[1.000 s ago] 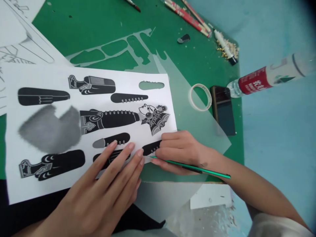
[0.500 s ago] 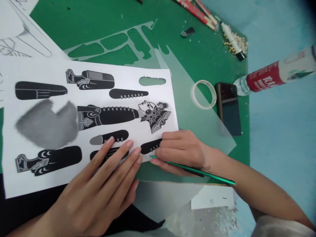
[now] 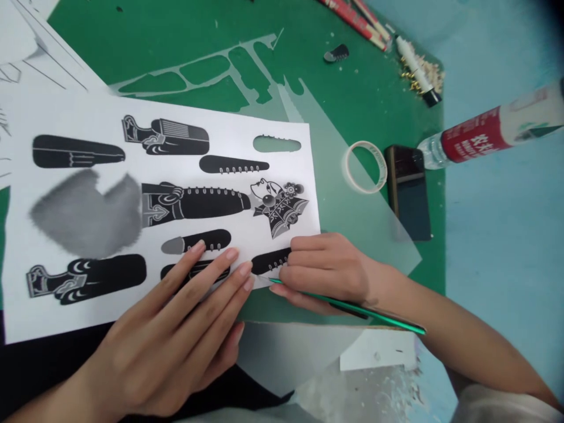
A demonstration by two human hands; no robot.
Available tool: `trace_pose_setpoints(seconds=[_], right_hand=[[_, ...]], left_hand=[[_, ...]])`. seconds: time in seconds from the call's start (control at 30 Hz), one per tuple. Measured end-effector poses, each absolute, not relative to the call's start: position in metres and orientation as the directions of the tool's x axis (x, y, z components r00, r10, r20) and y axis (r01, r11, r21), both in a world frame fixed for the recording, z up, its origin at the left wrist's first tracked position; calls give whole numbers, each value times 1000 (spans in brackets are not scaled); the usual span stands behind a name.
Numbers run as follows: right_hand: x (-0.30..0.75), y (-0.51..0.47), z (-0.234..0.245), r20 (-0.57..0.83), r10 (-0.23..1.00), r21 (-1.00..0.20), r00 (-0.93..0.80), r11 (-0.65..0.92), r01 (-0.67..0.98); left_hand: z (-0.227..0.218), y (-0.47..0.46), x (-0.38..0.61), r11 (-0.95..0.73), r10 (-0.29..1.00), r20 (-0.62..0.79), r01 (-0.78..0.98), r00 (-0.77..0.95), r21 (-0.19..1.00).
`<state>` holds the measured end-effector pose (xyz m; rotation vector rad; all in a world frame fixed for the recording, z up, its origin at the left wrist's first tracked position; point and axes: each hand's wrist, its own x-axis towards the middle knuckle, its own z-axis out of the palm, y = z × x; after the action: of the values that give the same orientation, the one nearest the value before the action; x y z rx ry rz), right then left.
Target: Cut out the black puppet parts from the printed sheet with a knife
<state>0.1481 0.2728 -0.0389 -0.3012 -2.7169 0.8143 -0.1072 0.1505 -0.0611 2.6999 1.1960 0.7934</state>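
A white paper sheet (image 3: pixel 110 235) printed with black puppet-like parts lies under both my hands. My left hand (image 3: pixel 176 329) rests flat on its lower edge, fingers stretched out over a black shoe-tipped leg piece (image 3: pixel 207 239) and another black shape. At the sheet's lower right, my right hand (image 3: pixel 326 273) is closed around a slim green-handled craft knife (image 3: pixel 374 317). Its thin tip meets the paper just below a black piece with small loops along one side (image 3: pixel 269 261), partly hidden by my fingers. An oval hole is cut in the sheet's upper right.
A translucent cutting sheet (image 3: pixel 352 229) covers part of the green table (image 3: pixel 154 29). To the right are a tape roll (image 3: pixel 365 167), a phone (image 3: pixel 409 200), a lying water bottle (image 3: pixel 480 135), a marker (image 3: pixel 416 67) and a small cut-out shoe (image 3: pixel 336 53).
The paper has turned slightly, its left side shifting upward. My right hand and the knife have moved a little to the right. My left hand stays nearly in place.
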Motion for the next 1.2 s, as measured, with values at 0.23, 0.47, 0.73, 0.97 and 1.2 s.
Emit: trace_pose_setpoints(seconds=[0.23,0.47,0.73,0.97,1.2], right_hand=[[142,272,-31,196,225,-503,-955,858,99],[146,275,-34,160,257,-580,-953,806,120],[141,246,-41,236,415,-569,-879,792,221],[140,246,-41,247,440,-560,-864,792,243],[140,260,-36,239,372,-526,-897,826,203]], left_hand=[[-57,158,-121,-710,704,362,601,611,366],[-48,161,-116,-652,758,350,622,551,434],[-56,136,-93,-498,843,357,835,402,234],[-64,132,-87,-512,834,382,817,398,267],[-71,135,-91,-558,800,420,787,428,263]])
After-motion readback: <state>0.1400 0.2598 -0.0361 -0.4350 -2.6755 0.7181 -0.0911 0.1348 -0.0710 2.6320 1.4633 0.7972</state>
